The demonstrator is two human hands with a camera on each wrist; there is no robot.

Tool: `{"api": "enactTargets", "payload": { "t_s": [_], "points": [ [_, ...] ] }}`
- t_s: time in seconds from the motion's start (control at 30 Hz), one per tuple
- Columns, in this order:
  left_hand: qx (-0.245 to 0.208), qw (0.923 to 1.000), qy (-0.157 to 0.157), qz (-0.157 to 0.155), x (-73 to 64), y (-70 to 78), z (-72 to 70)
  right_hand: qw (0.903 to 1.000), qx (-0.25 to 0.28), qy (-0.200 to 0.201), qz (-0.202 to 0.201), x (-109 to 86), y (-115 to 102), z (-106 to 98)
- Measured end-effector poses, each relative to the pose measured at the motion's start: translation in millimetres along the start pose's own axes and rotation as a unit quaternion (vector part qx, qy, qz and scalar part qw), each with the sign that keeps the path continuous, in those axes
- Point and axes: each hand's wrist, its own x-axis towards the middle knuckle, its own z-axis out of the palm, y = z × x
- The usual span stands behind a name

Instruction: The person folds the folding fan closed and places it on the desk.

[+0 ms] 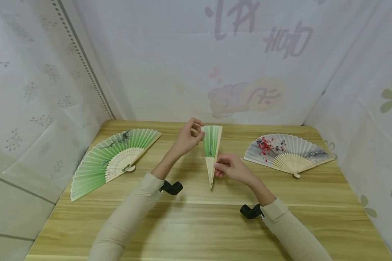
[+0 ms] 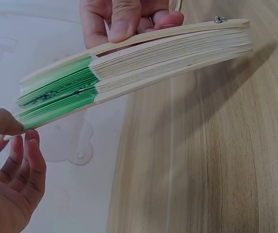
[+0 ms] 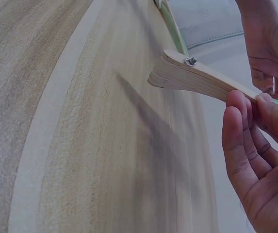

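Observation:
A narrowly spread green folding fan (image 1: pixel 211 141) is held above the middle of the table, its pivot end pointing toward me. My left hand (image 1: pixel 187 137) pinches its top left corner between thumb and fingers. At the right outer stick, lower down, my right hand (image 1: pixel 233 168) grips the fan between thumb and fingertips. In the left wrist view the green pleats (image 2: pixel 61 92) lie stacked in two bundles between the pale outer sticks. The metal rivet (image 3: pixel 191 61) shows at the pivot end in the right wrist view, and that end hangs over the wood.
On the left of the wooden table (image 1: pixel 196 232) lies a wide-open green fan (image 1: pixel 94 170) with a dark branch pattern. A grey fan (image 1: pixel 287 152) with red blossoms lies open on the right. Printed white cloth (image 1: pixel 170 65) hangs behind and at both sides.

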Motion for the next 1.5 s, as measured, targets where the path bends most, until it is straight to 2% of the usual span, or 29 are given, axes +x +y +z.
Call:
{"api": "enactTargets", "payload": {
  "t_s": [0.2,0.23,0.33,0.63,0.97,1.17,1.5],
  "points": [
    [-0.01,0.9999,-0.001,0.008,-1.1,0.0,0.3,1.0,0.005,0.0,-0.003,-0.7,-1.8,0.5],
    [-0.012,0.9999,-0.001,0.01,-2.5,5.7,0.0,1.0,0.009,0.001,-0.001,-0.8,-1.7,0.5],
    [-0.021,0.9996,-0.005,0.019,-1.9,7.7,1.2,0.9997,0.02,0.009,0.006,-1.2,-1.3,0.7],
    [-0.04,0.9991,0.0,0.014,0.6,5.6,3.7,0.999,0.034,0.027,0.007,-0.9,-2.9,2.3],
    [-0.055,0.9983,-0.001,0.019,0.8,11.0,7.4,0.9987,0.031,0.041,-0.001,0.9,1.9,2.2],
    [-0.056,0.9982,-0.004,0.02,1.7,13.3,7.3,0.9979,0.035,0.054,0.012,2.0,2.6,1.2],
    [-0.078,0.9968,-0.005,0.016,0.1,12.5,6.8,0.9983,0.043,0.037,-0.008,1.6,-0.8,0.4]
  ]
}}
